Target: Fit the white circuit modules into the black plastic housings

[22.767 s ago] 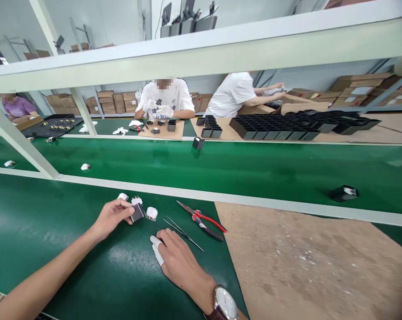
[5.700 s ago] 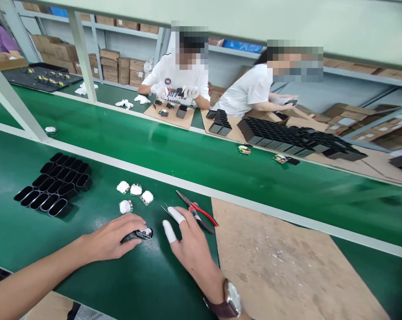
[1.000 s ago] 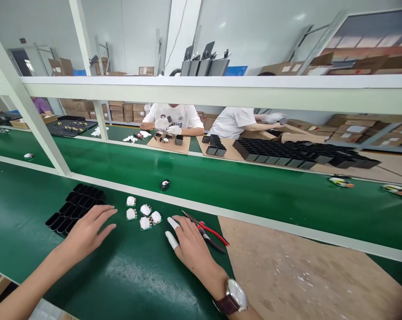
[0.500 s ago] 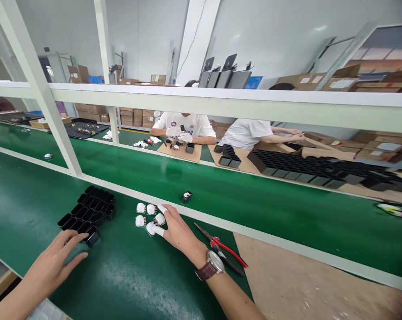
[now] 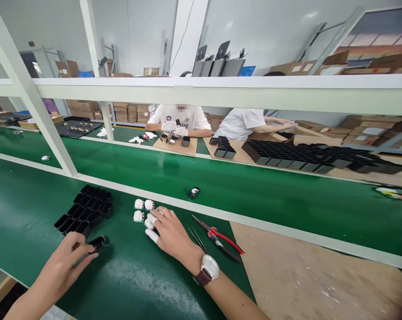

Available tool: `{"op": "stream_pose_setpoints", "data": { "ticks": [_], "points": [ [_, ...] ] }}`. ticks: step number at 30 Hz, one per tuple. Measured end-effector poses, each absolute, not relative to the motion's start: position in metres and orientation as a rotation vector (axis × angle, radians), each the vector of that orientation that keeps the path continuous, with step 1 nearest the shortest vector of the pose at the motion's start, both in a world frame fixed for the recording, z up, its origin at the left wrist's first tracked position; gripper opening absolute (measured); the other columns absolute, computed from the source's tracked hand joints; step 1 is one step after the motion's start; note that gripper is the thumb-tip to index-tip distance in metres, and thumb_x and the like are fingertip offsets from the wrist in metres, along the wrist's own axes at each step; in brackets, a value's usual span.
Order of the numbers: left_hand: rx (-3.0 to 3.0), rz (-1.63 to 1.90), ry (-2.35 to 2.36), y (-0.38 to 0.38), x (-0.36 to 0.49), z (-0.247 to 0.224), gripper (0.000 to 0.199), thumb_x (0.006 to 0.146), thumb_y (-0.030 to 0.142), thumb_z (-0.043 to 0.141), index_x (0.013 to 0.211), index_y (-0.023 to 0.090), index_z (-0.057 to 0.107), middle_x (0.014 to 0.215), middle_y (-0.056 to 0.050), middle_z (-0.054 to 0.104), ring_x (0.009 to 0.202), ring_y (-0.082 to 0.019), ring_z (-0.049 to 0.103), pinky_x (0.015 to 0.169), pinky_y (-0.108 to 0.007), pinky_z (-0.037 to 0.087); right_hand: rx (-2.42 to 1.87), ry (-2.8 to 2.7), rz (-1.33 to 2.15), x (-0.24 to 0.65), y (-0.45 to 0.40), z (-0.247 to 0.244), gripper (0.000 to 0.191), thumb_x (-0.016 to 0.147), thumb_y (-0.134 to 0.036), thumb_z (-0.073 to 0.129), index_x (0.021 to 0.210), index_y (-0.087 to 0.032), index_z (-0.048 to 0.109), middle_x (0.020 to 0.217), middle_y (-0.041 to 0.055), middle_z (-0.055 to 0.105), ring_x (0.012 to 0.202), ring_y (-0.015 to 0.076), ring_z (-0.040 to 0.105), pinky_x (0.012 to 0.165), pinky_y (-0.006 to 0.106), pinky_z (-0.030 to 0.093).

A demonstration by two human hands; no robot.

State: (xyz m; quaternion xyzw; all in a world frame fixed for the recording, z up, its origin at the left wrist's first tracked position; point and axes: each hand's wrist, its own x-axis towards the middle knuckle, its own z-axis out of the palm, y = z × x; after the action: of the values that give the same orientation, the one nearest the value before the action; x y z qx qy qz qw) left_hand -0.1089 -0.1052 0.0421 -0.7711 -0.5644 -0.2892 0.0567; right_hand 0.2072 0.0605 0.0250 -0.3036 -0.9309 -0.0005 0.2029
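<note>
My left hand pinches a black oval plastic case between thumb and fingers, tilted just above the green bench. Beside it stands a cluster of similar black cases. White finger cots cover fingertips of my right hand, which reaches over small circuit boards with white round tops. Its thumb is apart from the fingers, and it partly hides the boards nearest it. Right of this hand lie thin tweezers and red-handled pliers.
A pale rail separates the bench from a green conveyor belt, which carries a black case with a white part inside. Brown board covers the bench at right. Two co-workers in white shirts sit across, near rows of black cases.
My left hand has taken a case from the cluster's edge and moved it slightly right. My right hand has shifted a little left over the boards. The case on the belt has moved right.
</note>
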Motion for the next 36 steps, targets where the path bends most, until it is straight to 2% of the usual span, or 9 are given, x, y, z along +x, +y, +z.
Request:
{"op": "stream_pose_setpoints", "data": {
  "ticks": [3, 7, 14, 20, 24, 26, 28, 31, 36],
  "points": [
    [-2.472, -0.933, -1.674, -0.096, -0.087, 0.049, 0.006, 0.105, 0.03, 0.059, 0.104, 0.027, 0.065, 0.119, -0.01, 0.063, 0.092, -0.023, 0.072, 0.074, -0.036, 0.063, -0.771, -2.622, -0.052, 0.228, 0.036, 0.012, 0.036, 0.102, -0.03, 0.064, 0.137, -0.018, 0.064, 0.144, 0.0136, 0.065, 0.133, 0.032, 0.056, 0.107, 0.051, 0.05],
    [-2.767, -0.91, -1.669, -0.072, -0.062, 0.048, 0.011, 0.106, 0.026, 0.056, 0.096, 0.023, 0.06, 0.151, -0.011, 0.057, 0.098, -0.022, 0.076, 0.078, -0.034, 0.064, -0.796, -2.514, 0.009, 0.248, 0.018, 0.009, 0.03, 0.105, -0.029, 0.06, 0.132, -0.017, 0.065, 0.132, 0.0132, 0.07, 0.124, 0.0291, 0.061, 0.103, 0.048, 0.052],
    [-2.83, -1.109, -1.531, -0.007, -0.019, 0.038, 0.018, 0.098, 0.019, 0.06, 0.083, 0.022, 0.051, 0.131, -0.013, 0.071, 0.117, -0.024, 0.074, 0.097, -0.037, 0.061, -0.884, -2.587, 0.083, 0.234, 0.017, 0.023, 0.04, 0.097, -0.045, 0.073, 0.126, -0.018, 0.065, 0.14, 0.0156, 0.062, 0.122, 0.0327, 0.059, 0.099, 0.049, 0.055],
    [-2.765, -1.238, -1.494, 0.007, 0.008, 0.026, 0.018, 0.097, 0.019, 0.063, 0.083, 0.022, 0.052, 0.131, -0.012, 0.072, 0.12, -0.025, 0.072, 0.098, -0.039, 0.06, -0.794, -2.571, 0.371, 0.257, 0.016, 0.016, 0.018, 0.101, -0.016, 0.06, 0.117, -0.021, 0.066, 0.125, 0.0087, 0.068, 0.112, 0.0225, 0.066, 0.096, 0.039, 0.059],
    [-2.837, -1.191, -1.475, -0.001, 0.015, 0.006, 0.013, 0.099, 0.028, 0.069, 0.095, 0.023, 0.058, 0.128, -0.011, 0.07, 0.116, -0.024, 0.072, 0.095, -0.037, 0.062, -0.886, -2.516, 0.273, 0.278, 0.006, 0.003, 0.029, 0.096, -0.009, 0.06, 0.123, -0.016, 0.067, 0.15, 0.0169, 0.057, 0.138, 0.0293, 0.056, 0.111, 0.047, 0.055],
    [-2.879, -1.15, -1.536, -0.005, 0.015, -0.002, 0.024, 0.096, 0.034, 0.075, 0.112, 0.025, 0.058, 0.128, -0.01, 0.069, 0.116, -0.025, 0.071, 0.091, -0.036, 0.063, -0.937, -2.591, 0.169, 0.281, 0.002, -0.002, 0.027, 0.089, -0.004, 0.063, 0.114, -0.014, 0.071, 0.156, 0.0194, 0.052, 0.145, 0.035, 0.049, 0.114, 0.052, 0.052],
    [-2.912, -1.101, -1.629, -0.008, 0.014, -0.005, 0.051, 0.091, 0.04, 0.081, 0.132, 0.027, 0.052, 0.129, -0.01, 0.068, 0.116, -0.026, 0.071, 0.093, -0.039, 0.063, -0.96, -2.654, 0.124, 0.281, 0.0, -0.005, 0.026, 0.086, -0.001, 0.064, 0.106, -0.014, 0.073, 0.155, 0.0188, 0.053, 0.145, 0.0373, 0.048, 0.113, 0.054, 0.052],
    [-2.947, -1.026, -1.77, -0.011, 0.011, -0.001, 0.082, 0.083, 0.044, 0.089, 0.149, 0.031, 0.041, 0.133, -0.01, 0.066, 0.115, -0.028, 0.071, 0.098, -0.044, 0.062, -0.971, -2.599, 0.141, 0.282, -0.001, -0.004, 0.033, 0.092, -0.006, 0.061, 0.123, -0.015, 0.07, 0.149, 0.0181, 0.058, 0.142, 0.035, 0.051, 0.113, 0.054, 0.052],
    [-3.044, -0.955, -1.823, -0.014, 0.005, 0.01, 0.086, 0.085, 0.039, 0.087, 0.156, 0.032, 0.037, 0.15, -0.012, 0.057, 0.134, -0.031, 0.062, 0.111, -0.047, 0.057, -0.923, -2.405, 0.257, 0.283, 0.004, 0.001, 0.046, 0.102, -0.013, 0.054, 0.147, -0.019, 0.051, 0.132, 0.0144, 0.068, 0.13, 0.0291, 0.06, 0.106, 0.048, 0.058]
  ]
}}
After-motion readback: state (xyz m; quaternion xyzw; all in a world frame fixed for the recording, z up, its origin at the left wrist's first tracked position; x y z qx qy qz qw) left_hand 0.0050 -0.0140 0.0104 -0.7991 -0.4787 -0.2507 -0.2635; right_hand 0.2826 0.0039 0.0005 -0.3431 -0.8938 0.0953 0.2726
